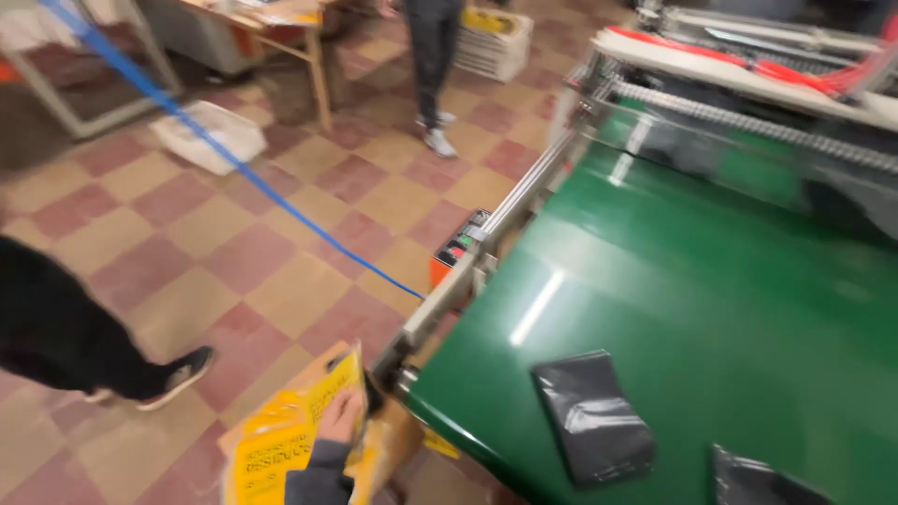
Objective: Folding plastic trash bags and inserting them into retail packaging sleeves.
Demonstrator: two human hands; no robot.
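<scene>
Carefully, our left hand (341, 418) grips yellow bags (281, 440), right hand unseen; we'd hold the stack square, black bag (591, 417) lying well right.

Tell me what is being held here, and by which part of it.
One hand, in a grey sleeve, grips a stack of yellow printed bags by its upper right edge, beside the green conveyor belt. Which hand it is cannot be told; no other hand shows.
</scene>
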